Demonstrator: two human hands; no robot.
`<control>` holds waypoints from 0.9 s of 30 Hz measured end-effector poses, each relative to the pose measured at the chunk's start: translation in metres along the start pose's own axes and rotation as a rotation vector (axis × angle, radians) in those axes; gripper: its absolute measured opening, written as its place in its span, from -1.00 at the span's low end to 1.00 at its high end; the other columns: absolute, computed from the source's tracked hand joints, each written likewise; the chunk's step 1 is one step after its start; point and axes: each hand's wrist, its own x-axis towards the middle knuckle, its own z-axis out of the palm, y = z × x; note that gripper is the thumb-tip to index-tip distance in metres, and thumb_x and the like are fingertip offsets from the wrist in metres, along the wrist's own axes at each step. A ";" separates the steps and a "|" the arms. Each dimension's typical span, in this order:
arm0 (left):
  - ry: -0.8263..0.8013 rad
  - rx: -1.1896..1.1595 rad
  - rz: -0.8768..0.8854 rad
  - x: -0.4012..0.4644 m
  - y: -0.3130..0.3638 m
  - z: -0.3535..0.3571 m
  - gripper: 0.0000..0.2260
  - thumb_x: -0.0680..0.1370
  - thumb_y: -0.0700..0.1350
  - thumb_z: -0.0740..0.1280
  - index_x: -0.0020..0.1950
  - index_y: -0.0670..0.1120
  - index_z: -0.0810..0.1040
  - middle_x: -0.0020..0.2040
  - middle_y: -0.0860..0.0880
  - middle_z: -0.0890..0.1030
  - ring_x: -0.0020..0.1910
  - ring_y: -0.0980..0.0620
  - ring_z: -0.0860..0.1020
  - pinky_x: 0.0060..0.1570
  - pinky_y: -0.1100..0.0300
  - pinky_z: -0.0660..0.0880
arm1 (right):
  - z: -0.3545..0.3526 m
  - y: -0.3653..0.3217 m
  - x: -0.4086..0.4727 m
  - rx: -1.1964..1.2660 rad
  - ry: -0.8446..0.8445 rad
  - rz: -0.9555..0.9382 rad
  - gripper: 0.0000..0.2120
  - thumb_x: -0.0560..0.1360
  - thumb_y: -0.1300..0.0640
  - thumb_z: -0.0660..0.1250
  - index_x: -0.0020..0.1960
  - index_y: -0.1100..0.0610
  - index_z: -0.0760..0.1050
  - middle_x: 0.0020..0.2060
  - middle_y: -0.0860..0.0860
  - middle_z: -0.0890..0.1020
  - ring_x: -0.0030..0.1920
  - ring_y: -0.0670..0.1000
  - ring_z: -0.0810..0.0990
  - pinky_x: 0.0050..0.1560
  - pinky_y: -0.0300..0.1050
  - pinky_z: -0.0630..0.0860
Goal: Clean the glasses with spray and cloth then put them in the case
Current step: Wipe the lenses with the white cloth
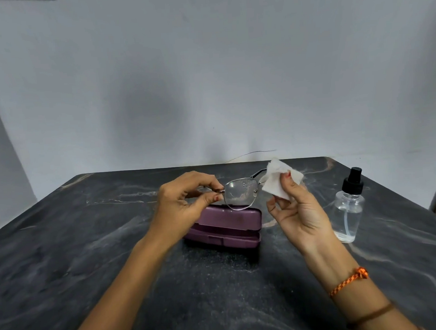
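Fingers (214, 190) of the left hand (181, 208) are pinched tight on the glasses (240, 194) at the frame's outer corner by the hinge, thumb below and forefinger above, so the lens hangs free and no skin touches the glass. You can see droplets sitting on that lens, so the spray looks to be on already and the wiping is the step in hand. Over on the other side, the right hand (296, 211) has its thumb and fingers closed on a folded white cloth (280, 180), raised just beside the far end of the frame; whether it touches the second lens I cannot tell, since the cloth hides it. Both are held up above the worktop (89, 249), right over the purple case (226, 228), which lies there with its lid ajar, handy for the last step. Well off to the right stands the spray bottle (348, 208), upright, cap on, out of the way of the elbows. Gripping by the corner keeps the thin metal frame steady against the rubbing, though pressing hard could twist it.
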 end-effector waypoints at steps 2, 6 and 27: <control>-0.055 -0.115 -0.092 0.000 0.000 0.000 -0.90 0.38 -0.15 0.38 -0.12 -0.01 0.59 -0.20 0.23 0.62 -0.06 0.20 0.58 -0.12 0.36 0.55 | 0.000 -0.004 0.002 0.046 -0.002 -0.011 -0.87 0.42 0.24 0.27 -0.25 0.10 0.55 -0.45 -0.08 0.67 -0.42 -0.18 0.63 -0.39 -0.35 0.53; -0.081 -0.186 -0.153 0.000 0.001 0.004 -0.95 0.36 -0.05 0.35 -0.20 0.04 0.57 -0.20 0.25 0.61 -0.15 0.23 0.56 -0.13 0.40 0.51 | -0.002 -0.002 0.003 0.022 -0.011 -0.028 -0.89 0.45 0.26 0.25 -0.19 0.11 0.50 -0.47 -0.09 0.66 -0.43 -0.19 0.62 -0.38 -0.34 0.53; 0.099 -0.328 -0.197 0.002 0.000 0.007 -0.94 0.29 -0.19 0.40 -0.29 -0.05 0.58 -0.36 0.18 0.63 -0.27 0.24 0.56 -0.22 0.43 0.49 | 0.000 -0.002 0.000 0.232 -0.002 0.112 -0.79 0.32 0.32 0.30 -0.41 0.14 0.63 -0.44 0.03 0.69 -0.39 -0.04 0.68 -0.33 -0.16 0.60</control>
